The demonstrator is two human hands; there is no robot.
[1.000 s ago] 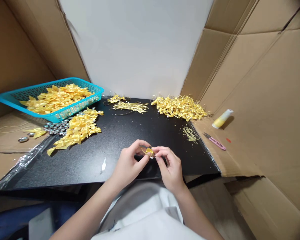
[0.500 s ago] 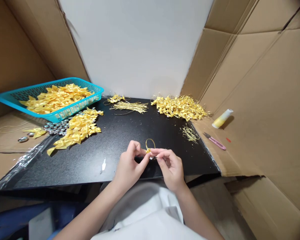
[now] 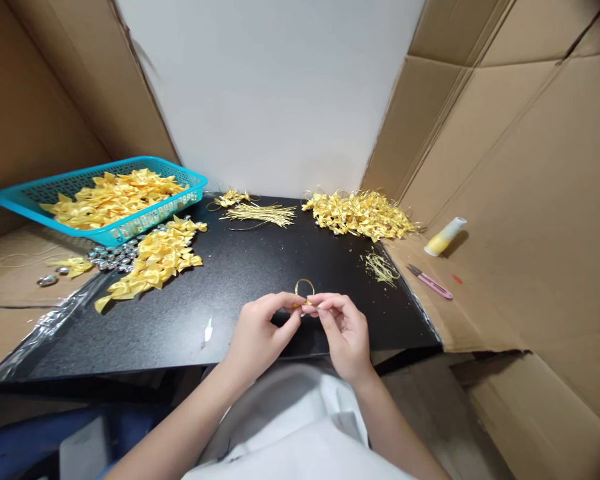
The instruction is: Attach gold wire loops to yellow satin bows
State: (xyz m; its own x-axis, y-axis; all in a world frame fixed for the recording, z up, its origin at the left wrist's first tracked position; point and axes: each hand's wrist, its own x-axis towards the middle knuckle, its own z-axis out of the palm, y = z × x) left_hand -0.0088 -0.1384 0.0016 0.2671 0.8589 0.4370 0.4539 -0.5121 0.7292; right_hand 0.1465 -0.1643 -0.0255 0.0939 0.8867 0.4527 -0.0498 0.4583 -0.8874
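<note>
On tabletop: loose bows left, before basket; cord bundle rear centre; bow heap rear right, clippings before it. Snips, spool right of tabletop. Cord loop front centre.

Left hand, right hand close together, fingers pinched, forearms angled inward.

Soft, fairly bright light washes the white panel at 12 o'clock, while the cardboard at 10 o'clock sinks into brown shade. Pale glare films the near tabletop and glints off shiny tape between 8 and 9. The yellow-and-white cylinder at 3 casts a short shadow. Wide-angle stretching bends the outer edges; the 2 o'clock corner blackens.
</note>
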